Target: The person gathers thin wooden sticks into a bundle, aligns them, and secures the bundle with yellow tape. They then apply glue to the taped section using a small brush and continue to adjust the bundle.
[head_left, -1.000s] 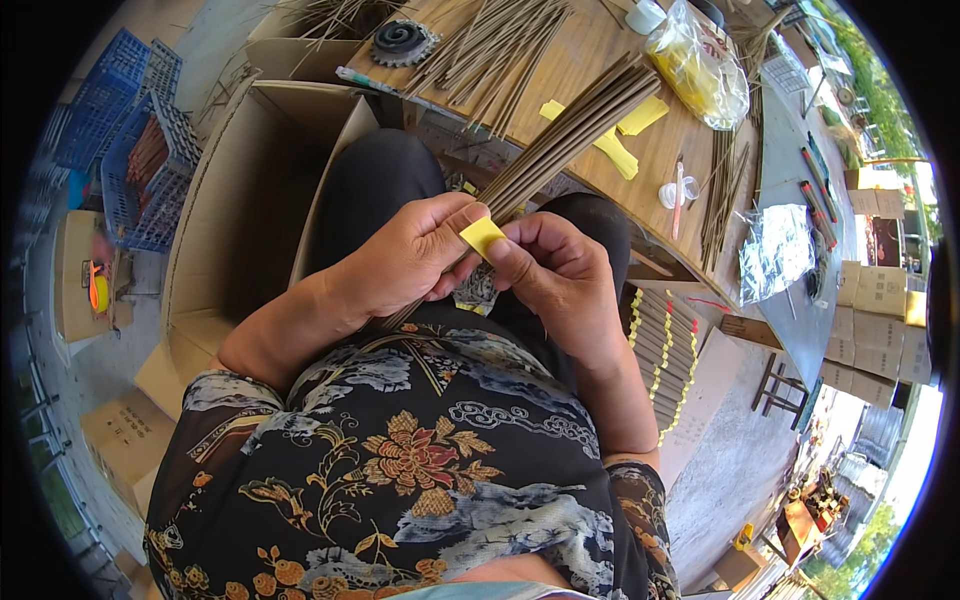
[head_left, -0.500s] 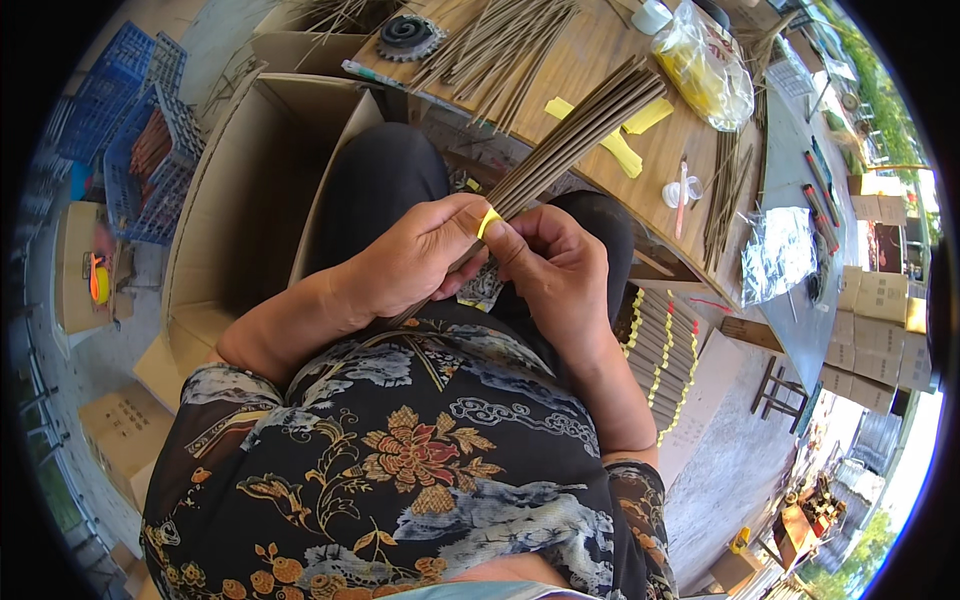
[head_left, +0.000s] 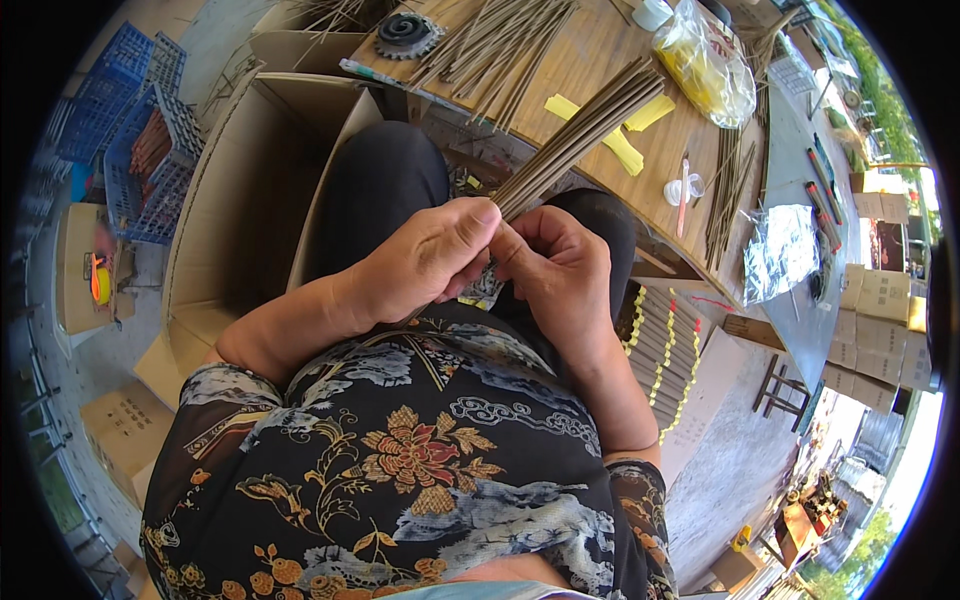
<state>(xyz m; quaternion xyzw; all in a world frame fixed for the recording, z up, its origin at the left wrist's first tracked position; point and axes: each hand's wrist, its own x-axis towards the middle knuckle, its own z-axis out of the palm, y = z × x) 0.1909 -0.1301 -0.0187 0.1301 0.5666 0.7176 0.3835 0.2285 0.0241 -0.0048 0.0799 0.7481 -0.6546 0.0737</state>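
A bundle of thin brown incense sticks (head_left: 580,137) slants up and to the right over my lap. My left hand (head_left: 420,258) is wrapped round its lower part, the thumb lying across the sticks. Close against the bundle's right side is my right hand (head_left: 562,262), its thumb and fingers pinched together. What the pinch holds is hidden, and no yellow strip shows on the bundle. Beyond the sticks' upper end, flat yellow paper strips (head_left: 624,150) lie on the wooden table (head_left: 600,50).
Loose sticks (head_left: 495,50) lie on the table beside a dark toothed disc (head_left: 408,37). A clear bag with yellow contents (head_left: 705,65) is at the right. An open cardboard box (head_left: 235,200) stands by my left knee; yellow-banded bundles (head_left: 668,350) lie at my right.
My left thumb has slid up and right over the yellow band seen on the bundle before, which is now out of sight. My right hand has barely moved.
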